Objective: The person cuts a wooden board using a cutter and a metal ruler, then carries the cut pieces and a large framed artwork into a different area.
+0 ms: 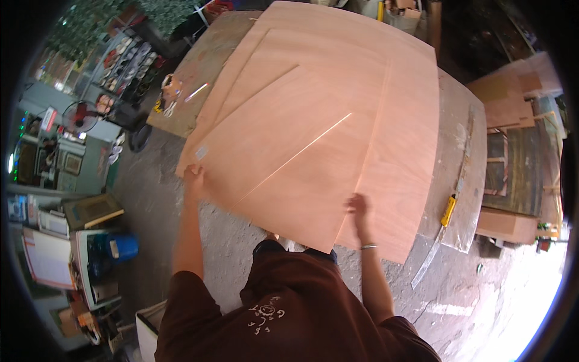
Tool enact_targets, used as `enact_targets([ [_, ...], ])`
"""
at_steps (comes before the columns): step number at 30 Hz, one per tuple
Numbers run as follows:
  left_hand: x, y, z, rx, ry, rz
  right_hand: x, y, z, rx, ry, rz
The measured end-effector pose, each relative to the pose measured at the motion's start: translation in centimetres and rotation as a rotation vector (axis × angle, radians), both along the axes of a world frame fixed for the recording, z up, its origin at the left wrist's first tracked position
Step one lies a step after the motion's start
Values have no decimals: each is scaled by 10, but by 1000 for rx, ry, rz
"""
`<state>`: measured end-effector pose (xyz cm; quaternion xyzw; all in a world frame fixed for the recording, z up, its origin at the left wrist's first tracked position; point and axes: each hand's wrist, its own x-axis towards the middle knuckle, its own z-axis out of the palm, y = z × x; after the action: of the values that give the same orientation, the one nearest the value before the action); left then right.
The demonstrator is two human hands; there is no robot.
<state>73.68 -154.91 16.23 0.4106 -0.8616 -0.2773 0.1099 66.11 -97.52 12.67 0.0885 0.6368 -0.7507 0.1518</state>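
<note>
A large plywood sheet lies over more boards on the work table, with a thin pale straight line running diagonally across it and a small light label near its left edge. My left hand grips the sheet's near left corner, fingers bent over the edge. My right hand is at the sheet's right edge, over the board beneath; it is blurred, so its grip is unclear. A yellow-handled cutter lies to the right beside a long metal straightedge.
Small tools lie on the board at the back left. A fan, shoe shelves, a blue bin and stacked frames line the left. More boards and frames stand at the right. Concrete floor surrounds the table.
</note>
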Motion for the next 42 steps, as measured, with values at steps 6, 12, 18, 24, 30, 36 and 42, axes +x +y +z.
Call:
enact_targets([
  [6, -71, -85, -4, -136, -273, -218, 75, -206, 27, 85, -319, 428],
  [12, -95, -83, -6, -133, -507, -476, 60, -264, 20, 388, -301, 259],
  [18, -62, -75, 26, 612, -118, -518, 62, -273, 41, 378, -411, -59],
  [24, -42, -29, -14, -90, -297, -583, 62, -245, 30, 313, -389, -31],
  [30, -29, 26, -18, -127, -331, -353, 74, -264, 25, 555, -373, 0],
  [36, 6, 65, -20, 412, 9, -339, 37, -164, -4, 588, -377, -254],
  [42, -6, 272, 40, 424, -37, -623, -27, 27, 4, 775, 219, -539],
])
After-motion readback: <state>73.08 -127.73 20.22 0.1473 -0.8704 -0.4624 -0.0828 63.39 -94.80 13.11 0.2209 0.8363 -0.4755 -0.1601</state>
